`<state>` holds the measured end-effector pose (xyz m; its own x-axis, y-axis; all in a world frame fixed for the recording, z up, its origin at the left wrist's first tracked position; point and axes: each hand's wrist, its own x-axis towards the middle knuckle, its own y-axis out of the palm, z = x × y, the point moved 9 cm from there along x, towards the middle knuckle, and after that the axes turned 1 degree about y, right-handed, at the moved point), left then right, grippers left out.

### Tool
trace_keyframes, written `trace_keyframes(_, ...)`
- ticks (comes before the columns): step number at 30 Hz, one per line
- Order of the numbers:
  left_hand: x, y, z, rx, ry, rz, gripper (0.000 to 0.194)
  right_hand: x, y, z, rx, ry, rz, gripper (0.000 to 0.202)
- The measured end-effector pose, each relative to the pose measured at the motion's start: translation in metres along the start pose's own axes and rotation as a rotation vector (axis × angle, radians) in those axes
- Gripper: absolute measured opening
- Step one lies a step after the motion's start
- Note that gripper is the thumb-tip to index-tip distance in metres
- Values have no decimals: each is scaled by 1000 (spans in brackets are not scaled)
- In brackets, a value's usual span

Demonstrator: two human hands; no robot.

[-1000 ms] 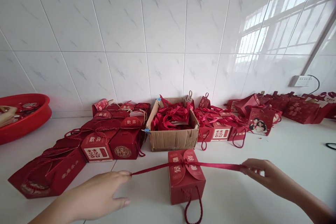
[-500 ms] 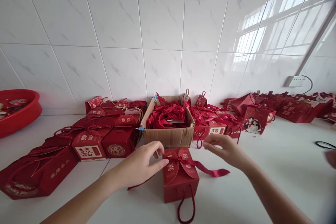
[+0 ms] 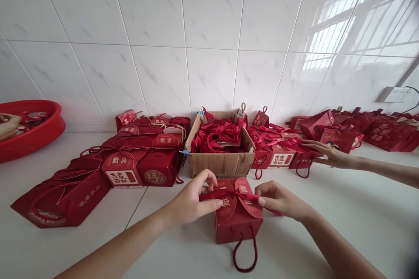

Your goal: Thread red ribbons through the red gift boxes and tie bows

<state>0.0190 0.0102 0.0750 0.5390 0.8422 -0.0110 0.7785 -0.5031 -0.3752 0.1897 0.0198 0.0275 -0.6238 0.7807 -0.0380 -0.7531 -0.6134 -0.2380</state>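
Note:
A red gift box (image 3: 240, 222) with gold lettering stands on the white table before me, its rounded top flaps folded together. Across its top runs a dark red ribbon (image 3: 235, 192), knotted in the middle. My left hand (image 3: 199, 196) pinches the ribbon at the left side of the knot. On the other side, my right hand (image 3: 275, 198) has the ribbon's right end between thumb and fingers. A twisted red cord handle (image 3: 245, 266) hangs from the box's near side and lies on the table.
Behind the box is a cardboard carton (image 3: 219, 163) full of red ribbons. Finished-looking red boxes (image 3: 122, 168) fill the left, and others (image 3: 278, 159) stand right of the carton. Another person's hand (image 3: 330, 154) reaches in there. A further hand (image 3: 9, 125) is in the red basin (image 3: 49, 128).
My right hand has come down and closed on the ribbon's right end. My left hand now pinches the ribbon too. Other people's hands have appeared at the right boxes and the basin.

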Motion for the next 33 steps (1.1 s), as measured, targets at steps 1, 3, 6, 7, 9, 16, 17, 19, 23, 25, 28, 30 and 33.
trace_keyframes(1, 0, -1, 1, 37, -1, -6, 27, 0, 2, 1, 31, 5, -11, 47)
trace_keyframes(3, -1, -1, 1, 110, 9, -17, 29, 0, 6, 1, 123, 12, -52, 46)
trace_keyframes(6, -2, 0, 0, 165, 17, -26, 31, 1, 11, 0, 248, 17, -97, 48)
trace_keyframes(7, -2, 1, 1, 163, 9, -27, 30, 1, 13, -1, 270, 15, -99, 49)
trace_keyframes(9, -1, 3, 2, 129, -5, -18, 27, 2, 14, -4, 288, 7, -99, 51)
trace_keyframes(16, 7, 8, 6, -60, -9, 90, 29, 1, 11, -18, 364, 46, -66, 48)
trace_keyframes(17, 8, 7, 7, -48, 6, 87, 30, 0, 11, -19, 371, 51, -64, 47)
trace_keyframes(19, 9, 5, 9, -22, 45, 73, 34, 0, 11, -20, 386, 60, -60, 47)
trace_keyframes(23, 9, 7, 15, -49, 110, 51, 38, 1, 9, -22, 417, 64, -76, 47)
trace_keyframes(25, 9, 8, 17, -78, 124, 35, 38, 3, 9, -23, 433, 62, -93, 47)
trace_keyframes(28, 9, 8, 19, -102, 126, -1, 37, 4, 8, -25, 450, 58, -109, 46)
trace_keyframes(30, 9, 7, 18, -120, 133, -41, 35, 5, 8, -24, 457, 49, -112, 45)
trace_keyframes(33, 9, 7, 19, -139, 120, -75, 33, 4, 7, -22, 464, 26, -111, 43)
